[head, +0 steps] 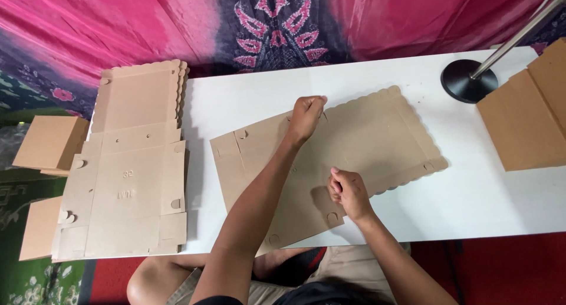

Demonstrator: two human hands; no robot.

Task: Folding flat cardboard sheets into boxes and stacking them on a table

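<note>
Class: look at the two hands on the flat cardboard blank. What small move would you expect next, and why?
Probably folding the side flaps upward. The left hand pinches the blank at its far edge, the right hand pinches its near edge, and the blank lies flat on the table.

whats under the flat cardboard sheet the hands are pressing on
The cardboard sheet lies directly on the white table. Both the left hand and right hand rest on it. Whatever lies beneath its middle is covered.

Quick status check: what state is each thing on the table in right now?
Flat brown die-cut cardboard blank: unfolded, lying on the white table.
Left hand: fist pressing the blank's far edge.
Right hand: pinching its near edge.
Stack of cardboard blanks: flat, unfolded.
Folded brown box: assembled.
</note>
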